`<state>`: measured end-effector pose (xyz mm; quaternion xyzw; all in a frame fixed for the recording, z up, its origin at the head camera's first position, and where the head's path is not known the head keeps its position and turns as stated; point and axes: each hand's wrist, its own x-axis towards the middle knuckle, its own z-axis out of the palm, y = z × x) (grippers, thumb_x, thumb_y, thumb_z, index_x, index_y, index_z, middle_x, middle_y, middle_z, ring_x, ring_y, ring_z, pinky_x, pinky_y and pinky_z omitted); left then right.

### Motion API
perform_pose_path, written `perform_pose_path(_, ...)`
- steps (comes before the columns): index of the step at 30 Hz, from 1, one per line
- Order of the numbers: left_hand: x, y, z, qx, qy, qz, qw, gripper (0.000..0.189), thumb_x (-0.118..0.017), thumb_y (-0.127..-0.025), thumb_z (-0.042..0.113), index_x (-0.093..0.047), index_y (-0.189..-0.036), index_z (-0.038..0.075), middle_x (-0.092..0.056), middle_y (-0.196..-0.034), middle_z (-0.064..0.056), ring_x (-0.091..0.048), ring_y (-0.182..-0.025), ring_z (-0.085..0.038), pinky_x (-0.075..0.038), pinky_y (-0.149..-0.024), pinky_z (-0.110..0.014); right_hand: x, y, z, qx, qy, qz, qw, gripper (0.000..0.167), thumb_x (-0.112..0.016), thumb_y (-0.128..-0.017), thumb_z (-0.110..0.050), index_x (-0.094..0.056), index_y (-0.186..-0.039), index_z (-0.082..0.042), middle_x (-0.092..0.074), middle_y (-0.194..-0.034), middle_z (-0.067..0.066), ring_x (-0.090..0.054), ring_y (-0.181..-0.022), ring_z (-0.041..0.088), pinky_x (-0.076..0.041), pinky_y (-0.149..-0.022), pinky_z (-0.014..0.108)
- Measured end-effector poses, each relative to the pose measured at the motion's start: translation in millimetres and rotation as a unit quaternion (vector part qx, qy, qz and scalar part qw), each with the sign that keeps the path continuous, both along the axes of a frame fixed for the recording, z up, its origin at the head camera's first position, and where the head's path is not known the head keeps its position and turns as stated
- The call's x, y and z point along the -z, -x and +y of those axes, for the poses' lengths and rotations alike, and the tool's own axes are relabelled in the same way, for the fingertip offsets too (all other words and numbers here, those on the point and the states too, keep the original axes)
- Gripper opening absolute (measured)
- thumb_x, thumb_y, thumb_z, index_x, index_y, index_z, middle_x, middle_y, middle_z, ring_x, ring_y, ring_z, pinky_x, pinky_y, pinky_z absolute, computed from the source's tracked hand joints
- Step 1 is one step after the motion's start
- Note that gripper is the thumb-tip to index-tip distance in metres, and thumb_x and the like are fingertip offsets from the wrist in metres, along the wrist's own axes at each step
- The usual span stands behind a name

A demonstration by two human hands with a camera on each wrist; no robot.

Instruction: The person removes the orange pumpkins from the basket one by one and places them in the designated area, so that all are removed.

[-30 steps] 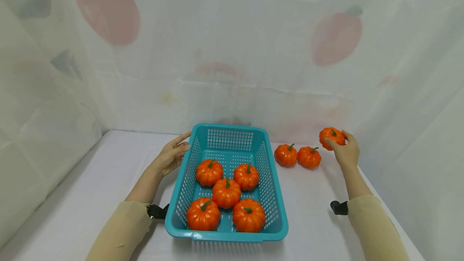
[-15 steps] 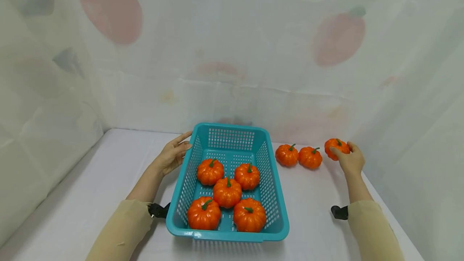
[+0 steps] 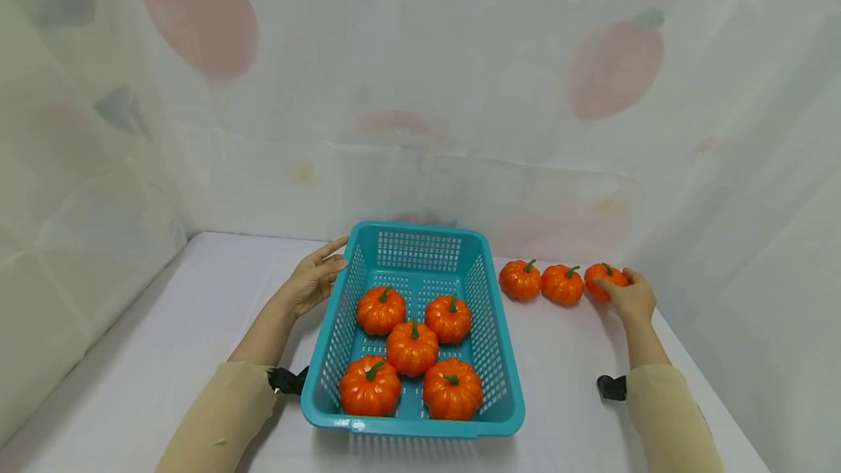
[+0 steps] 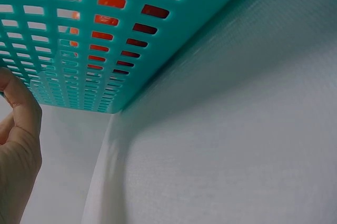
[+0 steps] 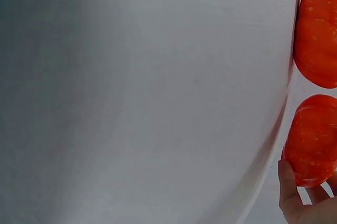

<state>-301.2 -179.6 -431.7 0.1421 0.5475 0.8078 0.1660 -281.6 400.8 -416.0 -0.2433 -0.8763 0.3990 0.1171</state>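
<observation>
My right hand (image 3: 634,298) holds a small orange pumpkin (image 3: 599,279) with a green stem, thumb on one side and fingers on the other. It sits low at the right end of a row, beside two similar pumpkins, one in the middle (image 3: 561,286) and one nearest the basket (image 3: 520,281). The right wrist view shows the held pumpkin (image 5: 311,139) with fingertips at its lower edge. On the other side, my left hand (image 3: 312,283) rests its fingers against the left side of a teal plastic basket (image 3: 509,393). In the left wrist view, a bent digit meets the basket's perforated wall (image 4: 73,50).
Several more orange pumpkins, one of them central (image 3: 412,349), lie inside the basket. A white cloth covers the table (image 3: 558,385). Pale fabric with faded fruit prints hangs as a wall (image 3: 420,93) behind and on both sides.
My right hand has lowered its pumpkin to the end of the row, beside the other two. The left hand and the basket stay nearly where they were.
</observation>
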Motion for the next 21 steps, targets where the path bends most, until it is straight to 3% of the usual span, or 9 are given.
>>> perform_pose_path(13,-0.3,0.0,0.2,-0.002,-0.004,-0.004,1.0,0.063,-0.043,-0.104,0.002,-0.013,-0.159,0.01,-0.059,-0.104,-0.001,-0.069,-0.083,-0.009,-0.061,-0.07,-0.022,4.5,1.8,0.4,-0.019,-0.034,-0.047,0.9981,0.081,-0.066,-0.092,-0.036,-0.029,-0.152,0.004,-0.031,-0.155,0.032,-0.029,-0.143,0.05,-0.027,-0.121,0.059)
perform_pose_path(21,-1.1,-0.8,0.3,-0.002,-0.004,-0.002,1.0,0.064,-0.043,-0.104,0.002,-0.013,-0.159,0.01,-0.059,-0.103,-0.001,-0.069,-0.082,-0.009,-0.061,-0.07,-0.022,7.4,0.9,2.4,-0.021,-0.042,-0.039,0.9981,0.086,-0.069,-0.088,-0.042,-0.032,-0.151,0.004,-0.034,-0.153,0.032,-0.032,-0.141,0.05,-0.03,-0.12,0.059)
